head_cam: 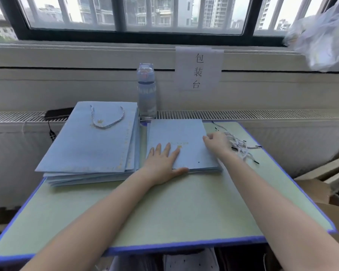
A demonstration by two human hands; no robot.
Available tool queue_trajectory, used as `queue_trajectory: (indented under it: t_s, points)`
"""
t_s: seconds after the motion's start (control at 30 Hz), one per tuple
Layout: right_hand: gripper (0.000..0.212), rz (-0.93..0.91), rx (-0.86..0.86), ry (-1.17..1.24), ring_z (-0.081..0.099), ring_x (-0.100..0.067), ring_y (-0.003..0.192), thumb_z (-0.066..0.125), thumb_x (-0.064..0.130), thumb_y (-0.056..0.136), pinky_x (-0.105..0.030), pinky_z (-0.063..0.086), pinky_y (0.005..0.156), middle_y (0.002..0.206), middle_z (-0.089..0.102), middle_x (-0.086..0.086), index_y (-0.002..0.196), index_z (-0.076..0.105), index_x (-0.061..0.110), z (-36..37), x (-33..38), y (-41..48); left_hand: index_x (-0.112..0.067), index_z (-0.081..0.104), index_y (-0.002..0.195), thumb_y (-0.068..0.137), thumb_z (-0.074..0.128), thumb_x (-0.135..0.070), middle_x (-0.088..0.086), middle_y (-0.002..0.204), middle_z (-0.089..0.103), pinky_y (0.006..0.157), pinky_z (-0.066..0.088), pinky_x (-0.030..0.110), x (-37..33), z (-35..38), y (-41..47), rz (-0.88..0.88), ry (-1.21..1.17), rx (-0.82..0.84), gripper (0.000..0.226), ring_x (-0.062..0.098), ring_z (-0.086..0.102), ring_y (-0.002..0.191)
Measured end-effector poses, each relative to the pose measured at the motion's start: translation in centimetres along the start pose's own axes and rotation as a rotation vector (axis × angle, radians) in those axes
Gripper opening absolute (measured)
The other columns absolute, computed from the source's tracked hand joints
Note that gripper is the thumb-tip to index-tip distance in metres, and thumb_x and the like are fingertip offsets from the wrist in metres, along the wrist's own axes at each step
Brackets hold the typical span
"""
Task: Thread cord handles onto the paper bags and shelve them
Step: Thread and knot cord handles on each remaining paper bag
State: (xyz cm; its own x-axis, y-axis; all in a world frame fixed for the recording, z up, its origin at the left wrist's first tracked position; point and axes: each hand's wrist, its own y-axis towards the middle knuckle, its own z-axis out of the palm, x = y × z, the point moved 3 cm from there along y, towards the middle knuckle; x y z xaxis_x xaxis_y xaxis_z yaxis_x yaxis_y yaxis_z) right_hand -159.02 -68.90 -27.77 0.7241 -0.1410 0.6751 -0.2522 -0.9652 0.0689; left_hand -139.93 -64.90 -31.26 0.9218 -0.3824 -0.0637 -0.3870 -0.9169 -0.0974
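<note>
While pinning bag (181,142) on table (164,212) with flat left hand (162,161), got right hand (216,142) curled at its right edge, can't tell if holding anything. Cords (240,146) just right of that, easy reach.

Table (164,212), far half: left stack (82,149) of bags, cord handle (106,125) on top bag. Right stack (182,133): left hand (162,163) flat on it; right hand (216,142), blurred, at its right edge, grip unclear. Loose cords (239,145) just right. Bottle (147,92) beyond.
</note>
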Motion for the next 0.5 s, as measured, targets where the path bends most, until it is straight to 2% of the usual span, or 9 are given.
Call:
queue_trajectory:
  t_s: [0.03, 0.07, 0.1, 0.17, 0.23, 0.3, 0.33, 0.4, 0.5]
  points:
    - [0.028, -0.020, -0.015, -0.001, 0.052, -0.021, 0.076, 0.047, 0.014, 0.094, -0.023, 0.034, 0.058, 0.071, 0.054, -0.004, 0.067, 0.054, 0.014, 0.0, 0.1, -0.4, -0.028, 0.001, 0.152, 0.087, 0.024, -0.073, 0.009, 0.160, -0.004, 0.117, 0.001, 0.047, 0.0, 0.1, 0.0, 0.002, 0.008, -0.015, 0.082, 0.036, -0.004, 0.145]
    - [0.021, -0.050, -0.034, 0.006, 0.057, -0.024, 0.097, 0.047, 0.012, 0.093, -0.027, 0.041, 0.076, 0.096, 0.066, -0.012, 0.091, 0.067, 0.006, 0.0, 0.3, -0.8, -0.029, 0.002, 0.152, 0.087, 0.023, -0.074, 0.009, 0.160, -0.003, 0.117, 0.001, 0.047, -0.1, 0.0, -0.1, 0.004, 0.017, -0.022, 0.082, 0.036, -0.004, 0.145]
    - [0.029, -0.071, -0.059, 0.006, 0.054, -0.026, 0.114, 0.046, 0.010, 0.093, -0.028, 0.039, 0.089, 0.118, 0.063, -0.014, 0.113, 0.065, 0.004, -0.1, 0.6, -1.4, -0.030, 0.003, 0.152, 0.087, 0.022, -0.074, 0.009, 0.160, -0.003, 0.117, 0.001, 0.047, -0.1, 0.0, -0.1, 0.007, 0.022, -0.021, 0.080, 0.035, -0.004, 0.145]
    - [0.035, -0.155, -0.125, 0.011, 0.049, -0.025, 0.123, 0.047, 0.008, 0.092, -0.023, 0.031, 0.095, 0.130, 0.058, -0.012, 0.124, 0.060, 0.005, -0.5, 1.5, -2.7, -0.034, 0.005, 0.151, 0.087, 0.021, -0.073, 0.008, 0.160, -0.002, 0.117, 0.001, 0.048, -0.1, -0.2, -0.2, 0.017, 0.031, -0.023, 0.077, 0.035, -0.003, 0.145]
    - [0.031, -0.284, -0.196, 0.059, 0.053, -0.021, 0.118, 0.049, 0.005, 0.091, -0.019, 0.030, 0.096, 0.124, 0.062, -0.011, 0.116, 0.065, 0.005, -0.7, 2.8, -4.3, -0.035, 0.009, 0.151, 0.088, 0.021, -0.072, 0.008, 0.160, 0.002, 0.117, 0.003, 0.048, -0.2, -0.4, -0.5, 0.028, 0.031, -0.033, 0.073, 0.034, -0.001, 0.145]
    - [0.026, -0.433, -0.239, 0.165, 0.058, -0.010, 0.102, 0.051, 0.000, 0.088, -0.017, 0.041, 0.094, 0.111, 0.067, -0.009, 0.105, 0.070, 0.006, -0.8, 3.9, -6.4, -0.035, 0.012, 0.151, 0.091, 0.022, -0.068, 0.006, 0.160, 0.006, 0.117, 0.006, 0.048, -0.4, -0.5, -0.9, 0.038, 0.012, -0.049, 0.069, 0.033, 0.002, 0.145]
    - [0.025, -0.517, -0.234, 0.243, 0.058, -0.003, 0.093, 0.053, -0.002, 0.087, -0.014, 0.045, 0.087, 0.103, 0.069, -0.007, 0.101, 0.072, 0.006, -0.8, 4.5, -8.0, -0.033, 0.012, 0.151, 0.093, 0.023, -0.065, 0.006, 0.160, 0.007, 0.117, 0.006, 0.048, -0.5, -0.5, -1.2, 0.041, -0.003, -0.060, 0.067, 0.032, 0.003, 0.145]
    - [0.022, -0.713, -0.198, 0.377, 0.060, 0.002, 0.081, 0.055, -0.004, 0.083, -0.009, 0.047, 0.074, 0.089, 0.068, 0.000, 0.093, 0.073, 0.005, -0.8, 5.5, -12.1, -0.030, 0.013, 0.151, 0.097, 0.024, -0.056, 0.005, 0.159, 0.011, 0.116, 0.009, 0.048, -0.3, -0.4, -1.6, 0.061, -0.017, -0.096, 0.061, 0.030, 0.007, 0.145]
    - [0.021, -0.969, -0.010, 0.452, 0.062, -0.008, 0.066, 0.059, -0.011, 0.076, -0.021, 0.050, 0.064, 0.076, 0.065, 0.005, 0.084, 0.071, 0.003, 1.0, 5.6, -19.8, -0.027, 0.018, 0.150, 0.099, 0.033, -0.046, 0.005, 0.157, 0.017, 0.116, 0.010, 0.045, 0.1, 0.0, -2.6, 0.082, -0.021, -0.153, 0.057, 0.027, 0.012, 0.144]
